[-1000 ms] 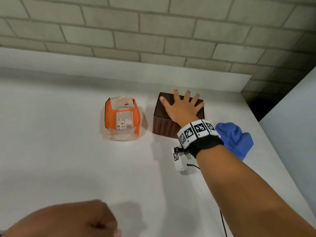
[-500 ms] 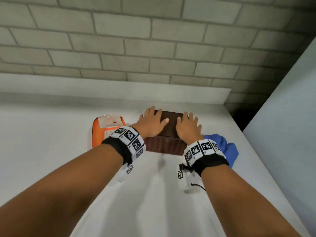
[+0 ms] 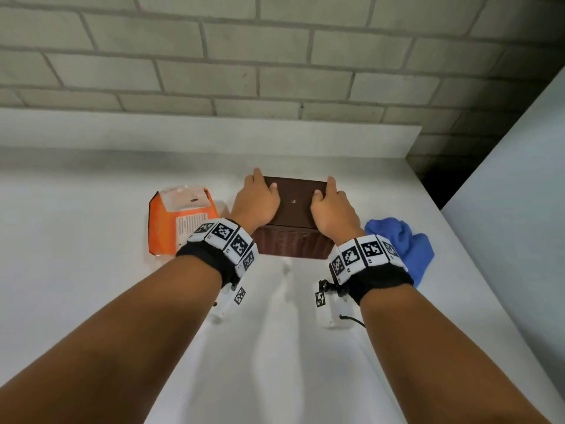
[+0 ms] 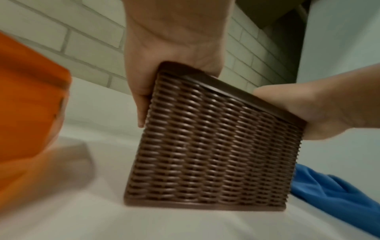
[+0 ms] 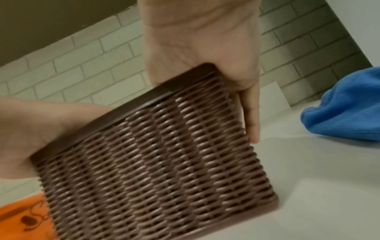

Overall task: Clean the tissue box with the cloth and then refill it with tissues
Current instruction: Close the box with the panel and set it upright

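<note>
Tissue box [image 3: 293, 228] on surface [image 3: 91, 301], centre. Tissue pack [image 3: 180, 221] just left of it, cloth [image 3: 403, 243] just right. Left hand [image 3: 256, 200], right hand [image 3: 331, 209] on box's left, right sides. Wall behind.

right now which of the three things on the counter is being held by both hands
The brown woven tissue box: the left hand and right hand grip its two sides. The orange tissue pack and blue cloth lie beside it, untouched.
</note>
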A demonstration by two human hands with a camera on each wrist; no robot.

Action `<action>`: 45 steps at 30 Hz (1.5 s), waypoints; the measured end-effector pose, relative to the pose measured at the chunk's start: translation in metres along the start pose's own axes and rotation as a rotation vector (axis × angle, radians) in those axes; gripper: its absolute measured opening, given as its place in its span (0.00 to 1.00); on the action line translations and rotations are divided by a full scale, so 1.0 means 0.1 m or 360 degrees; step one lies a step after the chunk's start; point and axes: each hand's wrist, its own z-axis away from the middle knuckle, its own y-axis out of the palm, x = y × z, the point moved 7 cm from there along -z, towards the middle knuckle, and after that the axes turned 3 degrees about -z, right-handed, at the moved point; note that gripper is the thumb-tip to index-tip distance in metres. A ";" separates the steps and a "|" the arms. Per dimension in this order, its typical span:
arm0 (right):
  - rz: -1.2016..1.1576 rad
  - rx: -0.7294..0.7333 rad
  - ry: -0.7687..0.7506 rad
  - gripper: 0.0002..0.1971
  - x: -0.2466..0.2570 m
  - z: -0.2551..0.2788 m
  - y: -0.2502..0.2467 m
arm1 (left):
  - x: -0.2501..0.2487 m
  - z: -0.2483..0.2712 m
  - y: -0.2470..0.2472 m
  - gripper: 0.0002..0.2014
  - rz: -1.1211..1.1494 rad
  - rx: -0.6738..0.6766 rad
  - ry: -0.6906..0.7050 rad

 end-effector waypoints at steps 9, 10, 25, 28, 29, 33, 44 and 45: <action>-0.0660 0.0173 0.0450 0.32 0.03 0.00 -0.09 | 0.20 0.06 0.01 0.32 0.0869 0.0196 -0.0600; -0.0697 0.0170 0.0461 0.32 0.04 0.00 -0.11 | 0.21 0.07 -0.01 0.33 0.0941 0.0188 -0.0656; -0.1179 0.0158 0.0468 0.34 -0.06 -0.28 -0.49 | 0.00 0.25 -0.13 0.59 0.1523 0.0554 -0.0699; -0.1222 0.0256 0.0473 0.11 0.03 0.07 -0.56 | -0.17 0.32 -0.33 0.37 0.1538 0.0420 -0.0533; -0.1258 0.0293 0.0465 0.08 0.01 0.10 -0.54 | -0.19 0.36 -0.38 0.41 0.1550 0.0402 -0.0514; -0.1425 0.0391 0.0244 0.16 0.02 0.11 -0.52 | 0.08 0.08 -0.24 0.61 0.1665 0.0237 -0.0472; -0.1482 0.0256 0.0237 0.32 -0.23 0.26 -0.33 | 0.12 0.72 -0.03 0.29 0.1946 0.0157 -0.0160; -0.1489 0.0261 0.0258 0.32 -0.27 0.28 -0.30 | 0.13 0.75 0.00 0.30 0.1966 0.0166 -0.0155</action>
